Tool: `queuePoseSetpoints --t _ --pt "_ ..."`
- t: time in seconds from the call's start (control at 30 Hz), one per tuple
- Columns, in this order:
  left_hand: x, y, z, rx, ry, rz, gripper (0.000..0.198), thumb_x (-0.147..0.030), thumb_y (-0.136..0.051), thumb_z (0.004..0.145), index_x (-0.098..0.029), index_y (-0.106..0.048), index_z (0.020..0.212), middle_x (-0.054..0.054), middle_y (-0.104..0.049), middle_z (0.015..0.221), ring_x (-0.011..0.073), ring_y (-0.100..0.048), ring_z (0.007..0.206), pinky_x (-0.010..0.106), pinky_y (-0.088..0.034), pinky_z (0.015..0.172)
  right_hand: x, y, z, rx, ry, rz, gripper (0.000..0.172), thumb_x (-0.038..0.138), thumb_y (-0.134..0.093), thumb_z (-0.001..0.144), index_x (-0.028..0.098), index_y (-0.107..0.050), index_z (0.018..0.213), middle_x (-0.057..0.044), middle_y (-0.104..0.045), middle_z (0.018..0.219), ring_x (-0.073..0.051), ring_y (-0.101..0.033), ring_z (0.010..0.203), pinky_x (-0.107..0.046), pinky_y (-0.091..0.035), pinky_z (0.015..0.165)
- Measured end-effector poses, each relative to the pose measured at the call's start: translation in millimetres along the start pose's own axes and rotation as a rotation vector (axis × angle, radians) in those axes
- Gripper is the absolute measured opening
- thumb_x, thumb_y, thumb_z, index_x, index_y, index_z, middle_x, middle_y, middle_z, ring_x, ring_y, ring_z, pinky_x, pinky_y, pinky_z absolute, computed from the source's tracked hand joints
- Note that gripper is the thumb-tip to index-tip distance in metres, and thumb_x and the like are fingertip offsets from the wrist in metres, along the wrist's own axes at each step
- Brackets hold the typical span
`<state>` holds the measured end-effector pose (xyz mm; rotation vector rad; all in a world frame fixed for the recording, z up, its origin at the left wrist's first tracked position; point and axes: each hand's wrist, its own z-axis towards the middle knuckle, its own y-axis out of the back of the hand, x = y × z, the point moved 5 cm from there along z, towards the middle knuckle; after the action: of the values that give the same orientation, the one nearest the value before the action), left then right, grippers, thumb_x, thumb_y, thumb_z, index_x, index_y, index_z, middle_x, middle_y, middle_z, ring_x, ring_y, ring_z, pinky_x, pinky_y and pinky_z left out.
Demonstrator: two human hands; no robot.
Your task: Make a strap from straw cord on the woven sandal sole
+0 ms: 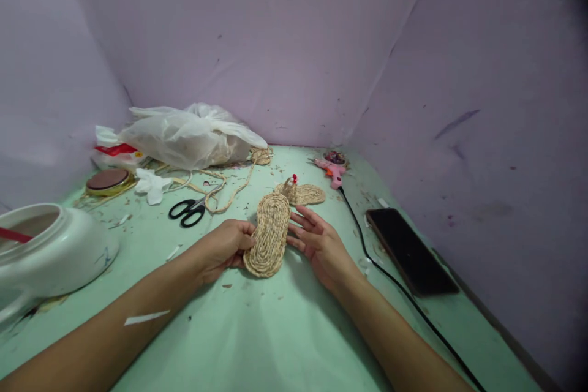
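In the head view, my left hand (pixel 232 245) pinches the lower left edge of a woven straw slipper sole (pixel 267 234), holding it tilted up over the table. The sole is a long oval of coiled, braided fibre. On its other side is my right hand (pixel 319 245), fingers stretched and apart, the tips close to the sole's right edge; whether they touch it I cannot tell. Behind the sole lies a similar woven slipper (pixel 309 194) with a small red decoration (pixel 294 179) on it, partly hidden by the held sole.
Black-handled scissors (pixel 187 213) and braided straw cord (pixel 229 199) lie left. A plastic bag (pixel 188 138) is behind them, a white pot (pixel 68 245) at far left. On the right are a pink glue gun (pixel 334 173), its black cable (pixel 390 275) and a phone (pixel 411 251). Walls enclose the green table (pixel 220 343).
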<state>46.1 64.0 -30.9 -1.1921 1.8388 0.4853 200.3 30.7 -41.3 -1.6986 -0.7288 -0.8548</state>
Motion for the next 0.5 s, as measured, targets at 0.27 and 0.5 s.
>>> queuePoseSetpoints --t 0.27,0.5 --pt "1.3 -1.1 1.2 -0.007 -0.018 0.052 0.01 -0.009 -0.052 0.063 -0.008 -0.057 0.072 0.008 -0.064 0.07 0.0131 -0.058 0.057 0.027 -0.048 0.059 -1.4 2.8 1.3 -0.008 0.022 0.036 0.043 0.007 -0.071 0.054 0.018 -0.059 0.094 -0.009 -0.06 0.104 -0.02 -0.06 0.087 -0.032 -0.047 0.072" --pt "1.2 -2.9 -0.4 0.001 -0.025 0.059 0.012 -0.01 -0.052 0.061 -0.009 -0.057 0.072 0.006 -0.062 0.068 0.0121 -0.057 0.057 0.024 -0.046 0.056 -1.4 2.0 1.0 -0.019 0.013 0.045 0.044 0.007 -0.072 0.053 0.018 -0.059 0.093 -0.006 -0.063 0.096 -0.018 -0.061 0.083 -0.03 -0.047 0.07"
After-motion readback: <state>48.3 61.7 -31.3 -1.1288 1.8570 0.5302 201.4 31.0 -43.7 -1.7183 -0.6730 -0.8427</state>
